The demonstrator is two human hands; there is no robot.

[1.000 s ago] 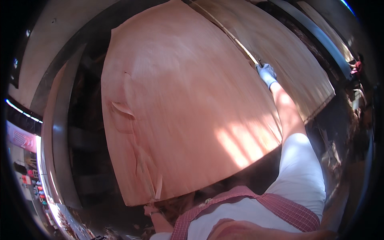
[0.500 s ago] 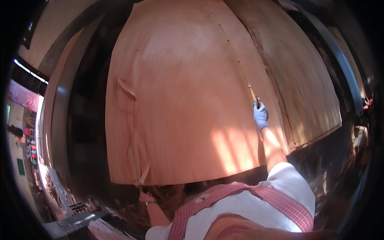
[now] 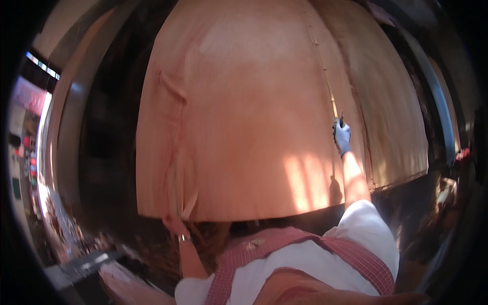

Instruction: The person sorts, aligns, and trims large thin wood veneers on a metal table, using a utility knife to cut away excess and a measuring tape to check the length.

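Observation:
A large, thin, pinkish-tan wood veneer sheet point(image 3: 254, 127) fills the middle of the view. Its left part has a raised fold and long splits, with loose strips point(image 3: 189, 203) at the near edge. At that near-left edge, my bare left hand point(image 3: 174, 225) has its fingers closed on the sheet, slightly blurred; a metal band circles the wrist. My right hand point(image 3: 343, 136), in a pale blue-grey glove, is wrapped round the butt of a slender bamboo stick point(image 3: 329, 84). The stick reaches away over the sheet's right side, and a small dark piece sticks up by the thumb.
A second, browner stack of veneer point(image 3: 391, 112) lies to the right, beside the sheet. Torn wood scraps point(image 3: 216, 236) litter the dark space below the near edge. A grey metal beam point(image 3: 84, 264) is at lower left, and a blue-grey rail point(image 3: 441, 101) runs along the far right.
My left hand has moved up from below the near edge to touch the sheet. My right hand and the stick have shifted slightly right in view; the whole view has turned a little.

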